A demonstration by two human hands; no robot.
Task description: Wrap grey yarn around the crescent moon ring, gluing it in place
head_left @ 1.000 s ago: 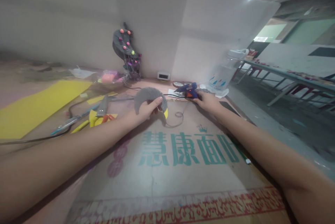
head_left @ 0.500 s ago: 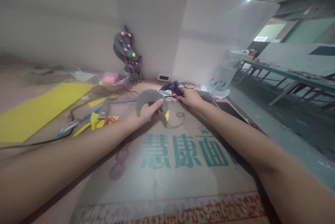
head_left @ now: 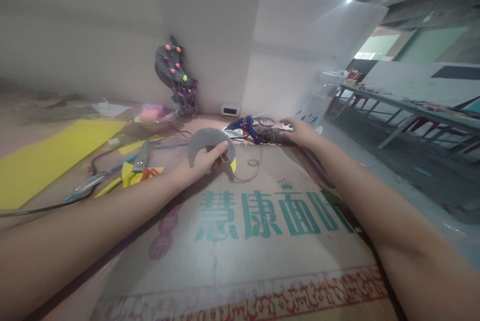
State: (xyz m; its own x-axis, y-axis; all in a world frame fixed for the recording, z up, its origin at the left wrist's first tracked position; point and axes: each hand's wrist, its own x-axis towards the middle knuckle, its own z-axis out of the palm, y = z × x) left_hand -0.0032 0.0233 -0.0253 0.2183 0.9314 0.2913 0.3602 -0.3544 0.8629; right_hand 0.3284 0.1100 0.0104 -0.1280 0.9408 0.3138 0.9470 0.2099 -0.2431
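Note:
My left hand is closed on a grey crescent-shaped piece, thumb on top. A yellow layer shows under its right tip. A thin grey thread loops from it onto the cardboard sheet. My right hand reaches to the far side of the table, with its fingers curled on a bundle of grey yarn. A blue glue gun lies on the table just left of the yarn, free of either hand.
A yellow foam sheet lies at the left, with scissors, yellow offcuts and a dark cable beside it. A grey ornament with coloured beads leans in the corner. A clear bottle stands at the right edge, with long tables beyond.
My right hand carried the glue gun leftward, set it down near the wall and moved onto the grey yarn. My left hand kept its hold on the grey crescent.

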